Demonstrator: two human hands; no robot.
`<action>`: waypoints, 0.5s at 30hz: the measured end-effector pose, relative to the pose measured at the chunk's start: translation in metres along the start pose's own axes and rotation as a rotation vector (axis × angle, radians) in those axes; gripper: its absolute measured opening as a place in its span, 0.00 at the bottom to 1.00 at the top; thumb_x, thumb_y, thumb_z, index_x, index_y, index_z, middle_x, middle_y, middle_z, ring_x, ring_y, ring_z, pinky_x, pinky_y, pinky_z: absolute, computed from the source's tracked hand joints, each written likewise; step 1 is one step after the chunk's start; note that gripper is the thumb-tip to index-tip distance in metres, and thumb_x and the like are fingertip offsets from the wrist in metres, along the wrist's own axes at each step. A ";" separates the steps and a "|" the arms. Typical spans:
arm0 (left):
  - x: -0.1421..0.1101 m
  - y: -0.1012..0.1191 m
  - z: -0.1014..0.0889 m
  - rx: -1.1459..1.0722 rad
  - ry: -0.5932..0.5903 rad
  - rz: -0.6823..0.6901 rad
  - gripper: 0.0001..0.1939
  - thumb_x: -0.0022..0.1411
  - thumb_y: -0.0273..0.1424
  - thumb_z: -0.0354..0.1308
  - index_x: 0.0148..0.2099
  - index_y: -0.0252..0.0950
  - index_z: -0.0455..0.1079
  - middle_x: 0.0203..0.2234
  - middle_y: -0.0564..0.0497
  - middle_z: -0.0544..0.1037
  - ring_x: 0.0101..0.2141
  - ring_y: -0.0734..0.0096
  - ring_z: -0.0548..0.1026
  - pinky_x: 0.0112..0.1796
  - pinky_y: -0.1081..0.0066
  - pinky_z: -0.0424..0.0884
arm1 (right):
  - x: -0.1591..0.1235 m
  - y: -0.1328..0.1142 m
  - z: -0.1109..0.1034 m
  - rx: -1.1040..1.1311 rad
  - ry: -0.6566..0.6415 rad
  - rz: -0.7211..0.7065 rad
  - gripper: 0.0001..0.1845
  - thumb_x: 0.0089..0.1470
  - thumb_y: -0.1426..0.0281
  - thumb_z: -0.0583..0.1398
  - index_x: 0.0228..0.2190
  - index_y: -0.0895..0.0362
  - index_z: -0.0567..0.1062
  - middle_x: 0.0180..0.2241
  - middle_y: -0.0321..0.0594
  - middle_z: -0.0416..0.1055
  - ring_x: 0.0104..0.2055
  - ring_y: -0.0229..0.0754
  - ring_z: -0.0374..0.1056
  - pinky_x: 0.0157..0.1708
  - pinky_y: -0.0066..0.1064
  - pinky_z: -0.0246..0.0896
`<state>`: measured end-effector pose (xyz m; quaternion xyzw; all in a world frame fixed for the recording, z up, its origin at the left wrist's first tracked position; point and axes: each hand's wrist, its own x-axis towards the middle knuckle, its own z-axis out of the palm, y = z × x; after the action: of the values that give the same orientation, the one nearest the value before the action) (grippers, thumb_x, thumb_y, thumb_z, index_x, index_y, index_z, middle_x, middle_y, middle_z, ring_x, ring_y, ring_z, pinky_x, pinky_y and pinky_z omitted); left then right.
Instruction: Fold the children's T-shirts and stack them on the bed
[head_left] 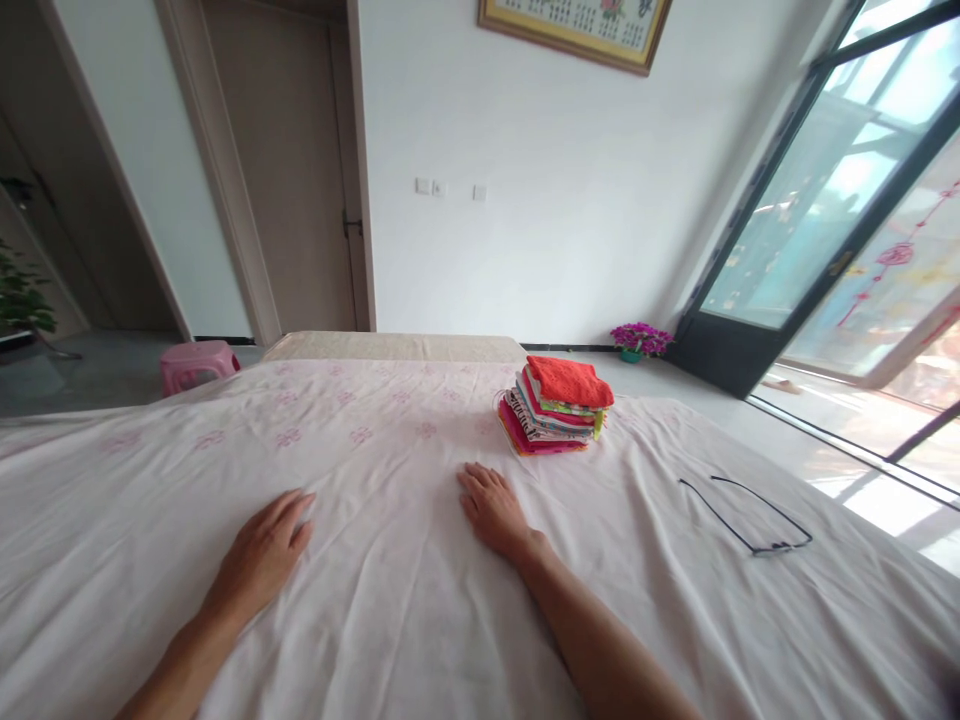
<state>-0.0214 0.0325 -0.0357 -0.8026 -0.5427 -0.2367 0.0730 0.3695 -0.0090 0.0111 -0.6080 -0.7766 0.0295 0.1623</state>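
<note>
Resting short of the stack (556,415), palms down

Two bare hands lie on a pale sheet (375,570) printed with pink flowers, and neither holds anything. The right hand (495,510) is the nearer to the stack, just on its near left side and apart from it; its fingers are slightly spread. The left hand (262,555) lies farther to the left of the stack, fingers close together and thumb a little apart.

The stack, of folded cloths in mixed prints, stands on the sheet and is topped by a red cloth (571,381). Its layers are unevenly aligned, and a yellow-green tab (598,425) hangs at its right side. To the right of the stack and nearer the viewer lie glasses (781,548) with their arms unfolded. Beyond the stack, to the right, are purple flowers (642,337); well to its left is a pink stool (196,366).

Likely hazards: the uneven layers might slide or topple if the stack were pushed from one side, or if the creased sheet were tugged beneath it. The glasses might be bent or scratched if the right forearm swept outward, or if cloths were dropped over them.
</note>
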 end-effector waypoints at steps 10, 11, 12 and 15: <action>-0.002 -0.008 0.008 -0.009 0.008 0.037 0.21 0.67 0.36 0.45 0.58 0.36 0.67 0.56 0.42 0.72 0.56 0.59 0.71 0.57 0.58 0.66 | -0.009 -0.011 -0.019 0.017 -0.091 -0.024 0.23 0.65 0.64 0.51 0.59 0.53 0.69 0.62 0.43 0.63 0.64 0.46 0.57 0.63 0.37 0.49; -0.002 -0.008 0.008 -0.007 0.006 0.041 0.21 0.67 0.36 0.45 0.58 0.36 0.67 0.56 0.43 0.72 0.56 0.59 0.71 0.57 0.58 0.66 | -0.009 -0.012 -0.027 0.032 -0.104 -0.027 0.22 0.65 0.64 0.50 0.57 0.52 0.71 0.59 0.42 0.67 0.61 0.45 0.61 0.60 0.35 0.53; -0.002 -0.008 0.008 -0.005 0.004 0.042 0.22 0.67 0.36 0.45 0.58 0.36 0.67 0.56 0.42 0.72 0.56 0.60 0.70 0.58 0.58 0.66 | -0.008 -0.012 -0.038 0.051 -0.097 -0.023 0.21 0.66 0.63 0.48 0.54 0.51 0.73 0.56 0.41 0.71 0.57 0.45 0.65 0.56 0.33 0.57; -0.002 -0.008 0.008 -0.009 0.000 0.028 0.22 0.68 0.36 0.44 0.58 0.35 0.67 0.57 0.42 0.71 0.56 0.58 0.70 0.58 0.56 0.66 | 0.004 -0.003 -0.083 0.085 0.103 0.055 0.26 0.68 0.60 0.42 0.50 0.51 0.75 0.49 0.42 0.76 0.49 0.45 0.71 0.48 0.32 0.63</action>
<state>-0.0266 0.0368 -0.0443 -0.8104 -0.5302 -0.2383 0.0725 0.3903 -0.0185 0.0914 -0.6222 -0.7484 0.0358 0.2268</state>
